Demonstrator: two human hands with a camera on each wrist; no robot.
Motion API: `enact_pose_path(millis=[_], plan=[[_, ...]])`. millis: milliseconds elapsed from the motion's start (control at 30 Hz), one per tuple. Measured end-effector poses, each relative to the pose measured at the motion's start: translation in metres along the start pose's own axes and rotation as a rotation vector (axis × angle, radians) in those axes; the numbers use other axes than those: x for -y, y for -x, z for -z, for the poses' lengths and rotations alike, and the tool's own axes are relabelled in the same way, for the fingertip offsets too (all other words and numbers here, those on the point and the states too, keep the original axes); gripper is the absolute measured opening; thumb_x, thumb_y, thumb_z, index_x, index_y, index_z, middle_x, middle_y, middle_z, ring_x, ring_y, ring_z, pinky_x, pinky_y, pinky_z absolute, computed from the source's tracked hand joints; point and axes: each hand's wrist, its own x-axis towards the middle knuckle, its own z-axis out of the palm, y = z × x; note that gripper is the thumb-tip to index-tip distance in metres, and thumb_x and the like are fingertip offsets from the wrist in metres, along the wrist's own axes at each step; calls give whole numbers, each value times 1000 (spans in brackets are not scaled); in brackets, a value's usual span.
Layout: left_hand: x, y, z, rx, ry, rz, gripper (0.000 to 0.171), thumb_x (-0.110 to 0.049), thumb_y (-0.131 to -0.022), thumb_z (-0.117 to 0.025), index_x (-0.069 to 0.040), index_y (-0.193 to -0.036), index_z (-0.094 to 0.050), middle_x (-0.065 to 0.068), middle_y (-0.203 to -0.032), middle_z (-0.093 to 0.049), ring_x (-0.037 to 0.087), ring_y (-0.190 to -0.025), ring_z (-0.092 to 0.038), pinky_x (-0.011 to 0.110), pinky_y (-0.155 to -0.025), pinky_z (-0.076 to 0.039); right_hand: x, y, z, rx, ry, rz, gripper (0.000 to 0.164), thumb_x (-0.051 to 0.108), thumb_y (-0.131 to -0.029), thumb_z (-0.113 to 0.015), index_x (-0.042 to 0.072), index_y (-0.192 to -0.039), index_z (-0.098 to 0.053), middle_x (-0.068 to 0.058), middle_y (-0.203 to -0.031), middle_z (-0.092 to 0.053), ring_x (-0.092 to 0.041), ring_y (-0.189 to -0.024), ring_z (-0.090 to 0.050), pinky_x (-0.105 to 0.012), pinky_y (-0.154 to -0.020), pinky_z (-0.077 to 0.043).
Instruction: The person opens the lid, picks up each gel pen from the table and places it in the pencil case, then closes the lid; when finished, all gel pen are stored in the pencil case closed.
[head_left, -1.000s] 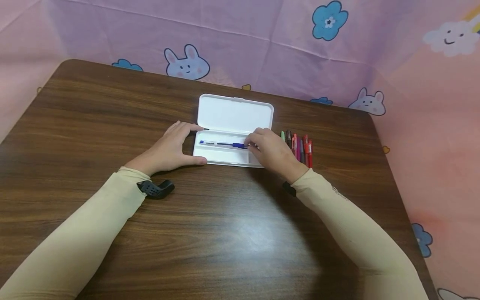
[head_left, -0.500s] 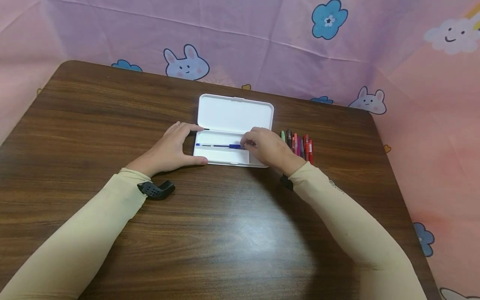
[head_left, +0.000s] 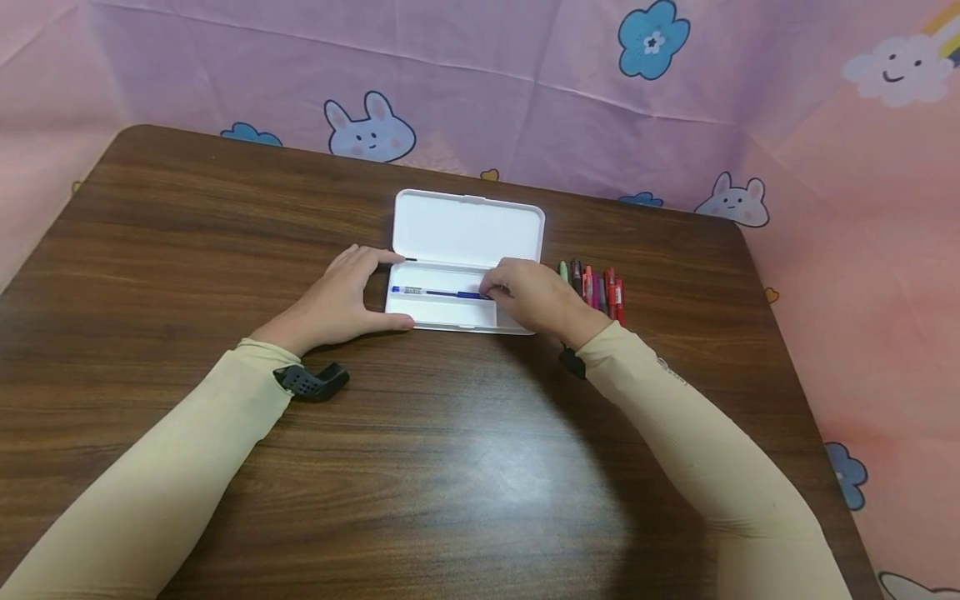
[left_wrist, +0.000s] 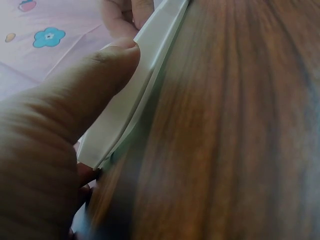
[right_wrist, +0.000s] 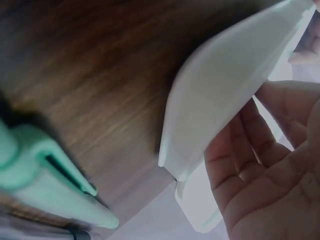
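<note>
A white pencil case (head_left: 468, 227) lies on the table with its lid raised toward the back. My left hand (head_left: 330, 304) holds its left end, thumb at the front rim and fingers by the hinge. That thumb lies over the case's white edge (left_wrist: 115, 117) in the left wrist view. Inside the back compartment, a clear pen with blue ends (head_left: 442, 292) lies lengthwise. Its right end is pinched by my right hand (head_left: 536, 293), which covers part of the case. In the right wrist view, the right fingers (right_wrist: 232, 155) reach over the case wall; the pen is hidden there.
Several pens (head_left: 600, 292), red, purple, dark and green, lie in a row just right of the case. A green pen (right_wrist: 55, 185) with a clip shows close up in the right wrist view. A patterned cloth (head_left: 480, 100) hangs behind the wooden table (head_left: 420, 467).
The pen has shifted slightly left and down into the back compartment, with my right hand moving along. The pen has turned, so a printed label now shows. My left hand stays in place.
</note>
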Motion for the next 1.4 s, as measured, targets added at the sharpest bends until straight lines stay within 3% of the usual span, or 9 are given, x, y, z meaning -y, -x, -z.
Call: enact_pose_path(millis=[400, 533, 667, 800, 933, 1133, 1300, 1400], plan=[[-1, 0, -1, -1, 7, 3, 97, -61, -79, -83, -10, -152, -44, 12, -156, -44, 33, -152, -29, 51, -130, -7, -2, 5, 6, 11, 27, 8, 22, 15, -103, -65, 9, -121, -75, -5, -115, -73, -18, -104, -65, -35, -98, -56], [-1, -1, -1, -2, 3, -6, 96, -59, -80, -84, -9, -152, -44, 13, -155, -44, 34, -151, -30, 49, -130, -6, -7, 22, 18, -22, 25, -10, 24, 16, -102, -67, 9, -124, -73, -6, -115, -71, -20, -106, -66, -37, -96, -57], [-2, -1, -1, 2, 6, -2, 96, -58, -80, -84, -9, -152, -44, 13, -156, -44, 34, -152, -29, 51, -130, -6, -22, 48, 30, -110, -17, -19, 25, 15, -100, -68, 6, -123, -71, -7, -112, -68, -23, -101, -65, -39, -86, -58], [-3, 0, 0, 5, 9, 19, 97, -59, -79, -84, -11, -153, -43, 12, -156, -43, 34, -151, -28, 58, -127, -15, -47, 74, 40, -178, -57, -87, 32, 15, -99, -70, 4, -129, -67, -12, -118, -66, -27, -103, -64, -43, -86, -57], [-3, 1, 0, 4, 11, 28, 97, -59, -79, -84, -12, -153, -43, 12, -156, -42, 35, -151, -28, 64, -123, -21, -75, 102, 45, -202, -115, -228, 43, 16, -99, -71, 2, -138, -60, -17, -126, -62, -33, -111, -63, -52, -94, -55], [-1, 1, 0, 4, 7, 18, 96, -58, -80, -84, -11, -153, -43, 13, -157, -42, 35, -153, -26, 56, -129, -10, -100, 139, 39, -170, -256, -439, 53, 26, -101, -69, 7, -147, -49, -17, -138, -59, -36, -121, -61, -58, -102, -52], [-1, 0, 0, 11, 5, 20, 96, -58, -81, -84, -11, -153, -42, 13, -158, -41, 36, -154, -24, 53, -130, -5, -105, 156, 25, -163, -292, -491, 55, 34, -101, -69, 10, -146, -50, -16, -138, -61, -33, -117, -63, -56, -97, -54], [-1, 0, -1, 8, 2, 18, 96, -58, -80, -84, -11, -153, -42, 12, -157, -42, 35, -153, -26, 57, -128, -12, -106, 159, 18, -162, -309, -482, 52, 32, -100, -70, 9, -144, -53, -16, -136, -62, -32, -115, -63, -54, -96, -54]])
